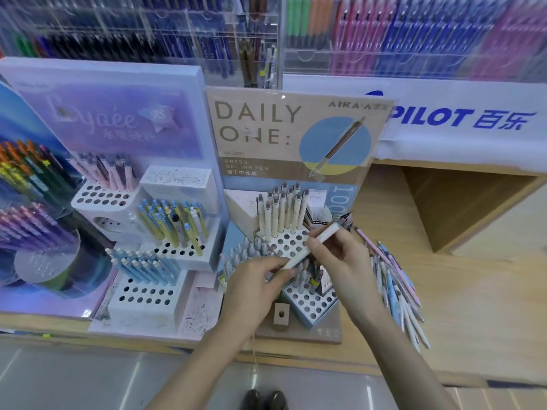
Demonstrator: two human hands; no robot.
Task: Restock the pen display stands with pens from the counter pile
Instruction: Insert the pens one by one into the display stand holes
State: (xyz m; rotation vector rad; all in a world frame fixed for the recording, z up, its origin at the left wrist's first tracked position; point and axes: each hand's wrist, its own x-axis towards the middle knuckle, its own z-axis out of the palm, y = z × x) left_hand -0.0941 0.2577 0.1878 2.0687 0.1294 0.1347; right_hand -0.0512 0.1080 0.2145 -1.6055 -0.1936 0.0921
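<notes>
Left hand (pixel 254 284) pinches the lower end of a cream pen (pixel 329 232); right hand (pixel 343 261) grips its upper part. Pen slants over the holed tiers of the DAILY ONE stand (pixel 288 241); pen pile (pixel 395 287) lies on the counter (pixel 473 306) just right

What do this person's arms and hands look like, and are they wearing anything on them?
Nothing worn shows. The left hand and right hand are ungloved, and both forearms are bare down to the picture's lower edge: no sleeves, watch or bracelet. No ring is plain to see on the fingers.
</notes>
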